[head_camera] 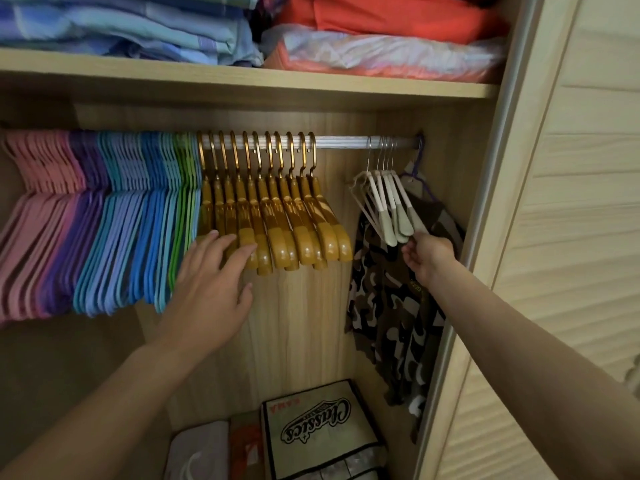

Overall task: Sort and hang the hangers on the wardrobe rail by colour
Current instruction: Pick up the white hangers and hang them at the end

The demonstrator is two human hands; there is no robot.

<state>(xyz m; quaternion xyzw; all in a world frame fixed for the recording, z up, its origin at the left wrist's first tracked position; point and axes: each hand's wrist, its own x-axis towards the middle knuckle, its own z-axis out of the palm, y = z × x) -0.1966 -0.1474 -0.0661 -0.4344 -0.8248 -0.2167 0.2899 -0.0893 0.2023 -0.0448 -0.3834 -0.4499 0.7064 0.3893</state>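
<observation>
- The wardrobe (398, 119) stands open, with a slatted sliding door (571, 202) at the right and a metal rail (346, 142) running under its upper shelf (242, 77).
- That upper shelf holds folded blue bedding (121, 26) at the left and folded orange fabric (381, 19) over a plastic-wrapped bundle (381, 55) at the right.
- On the left of the rail hang slim hangers in colour bands: pink hangers (31, 220), purple hangers (83, 209), blue hangers (138, 220) and green hangers (183, 202), packed tightly together.
- Just right of them hang the gold hangers (287, 220), a loose row near the middle of the rail.
- A camouflage garment (394, 306) hangs at the far right end on a purple-hooked hanger (417, 168).
- On the wardrobe floor stands a fabric storage box (322, 434) printed "Classics"; its contents cannot be made out. Beside it lie flat packages (221, 448).
- The white hangers (388, 202), a small bunch on wire hooks, hang between the gold row and the garment.
- The left hand (211, 289) is spread, its straight fingers resting against the lower ends of the leftmost gold hangers.
- The right hand (427, 254) pinches the lower tip of the rightmost white hanger between its fingertips.
</observation>
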